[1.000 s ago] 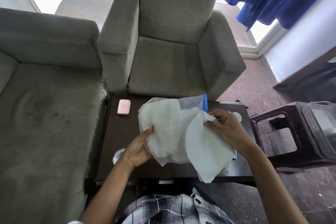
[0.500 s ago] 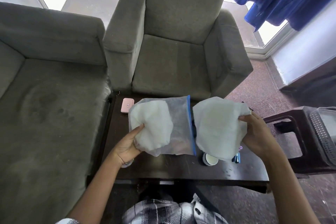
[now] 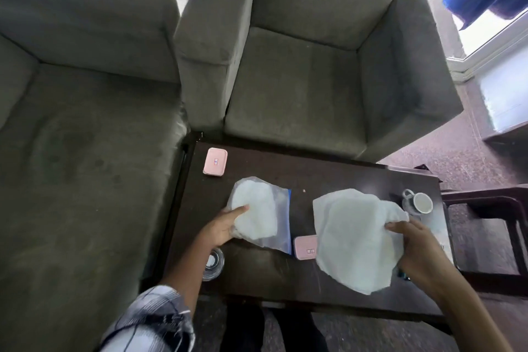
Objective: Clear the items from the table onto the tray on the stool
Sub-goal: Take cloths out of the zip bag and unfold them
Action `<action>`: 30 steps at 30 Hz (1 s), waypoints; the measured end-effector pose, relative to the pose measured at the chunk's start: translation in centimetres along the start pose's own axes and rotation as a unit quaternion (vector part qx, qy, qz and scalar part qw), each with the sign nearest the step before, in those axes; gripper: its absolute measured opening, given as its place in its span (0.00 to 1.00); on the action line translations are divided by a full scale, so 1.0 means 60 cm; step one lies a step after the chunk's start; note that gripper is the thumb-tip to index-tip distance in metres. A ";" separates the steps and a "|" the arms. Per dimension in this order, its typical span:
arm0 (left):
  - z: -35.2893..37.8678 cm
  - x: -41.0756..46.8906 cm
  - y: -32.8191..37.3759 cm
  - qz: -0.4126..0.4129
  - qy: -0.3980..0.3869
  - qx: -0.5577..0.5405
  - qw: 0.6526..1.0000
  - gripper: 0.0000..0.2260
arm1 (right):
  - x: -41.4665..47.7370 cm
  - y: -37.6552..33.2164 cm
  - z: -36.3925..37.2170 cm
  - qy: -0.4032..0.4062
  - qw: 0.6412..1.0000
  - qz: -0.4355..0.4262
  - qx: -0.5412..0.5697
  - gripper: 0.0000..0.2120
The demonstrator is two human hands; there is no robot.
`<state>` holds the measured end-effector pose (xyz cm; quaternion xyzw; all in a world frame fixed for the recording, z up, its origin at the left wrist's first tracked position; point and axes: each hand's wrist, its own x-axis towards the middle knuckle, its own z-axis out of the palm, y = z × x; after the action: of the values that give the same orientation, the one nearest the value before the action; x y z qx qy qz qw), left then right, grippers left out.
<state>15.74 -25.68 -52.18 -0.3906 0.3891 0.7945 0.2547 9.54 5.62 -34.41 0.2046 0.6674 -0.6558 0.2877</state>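
My left hand (image 3: 220, 227) grips a clear zip bag (image 3: 258, 213) with a blue seal, white cloth inside it, low over the dark table (image 3: 323, 177). My right hand (image 3: 415, 248) holds a loose white cloth (image 3: 351, 240) by its right edge above the table's right half. One pink case (image 3: 215, 161) lies at the table's far left corner. A second pink case (image 3: 304, 247) lies between the bag and the cloth, partly hidden by the cloth. A white cup on a saucer (image 3: 421, 202) stands at the right end. A glass (image 3: 213, 263) stands by my left wrist.
A grey armchair (image 3: 311, 66) stands behind the table and a grey sofa (image 3: 80, 123) to its left. The dark stool (image 3: 491, 208) shows at the right edge; its tray is out of view. A small blue-green thing (image 3: 403, 274) peeks out under my right hand.
The cloth came out of the bag and my hands moved apart. Both have since dropped lower toward the table, and the view tilted down, revealing the cup and second pink case.
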 end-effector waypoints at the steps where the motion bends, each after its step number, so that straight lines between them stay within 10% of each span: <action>1: -0.001 0.020 -0.003 -0.002 0.023 0.014 1.000 0.13 | 0.012 0.010 0.006 0.000 1.000 0.010 -0.003 0.11; 7: -0.036 0.098 -0.015 0.081 0.288 0.267 0.916 0.22 | 0.045 0.053 0.036 0.014 0.999 0.040 0.023 0.13; 15: -0.053 0.081 -0.022 0.051 0.337 0.290 0.894 0.27 | 0.027 0.072 0.051 0.012 0.998 0.053 0.043 0.12; 19: 0.042 -0.012 0.016 0.153 0.170 0.161 0.960 0.16 | -0.005 0.043 0.055 -0.044 0.996 0.040 0.059 0.10; 24: 0.163 -0.155 0.032 0.087 -0.136 0.118 0.980 0.21 | -0.058 0.003 0.048 -0.108 0.991 0.025 0.074 0.14; 30: 0.214 -0.250 0.017 0.060 -0.198 0.047 0.977 0.07 | -0.113 -0.020 0.020 -0.078 0.995 -0.027 0.047 0.19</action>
<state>18.04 -17.29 -34.45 -0.1888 0.3903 0.8508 0.2968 13.98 5.08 -29.06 0.1483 0.6165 -0.7079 0.3112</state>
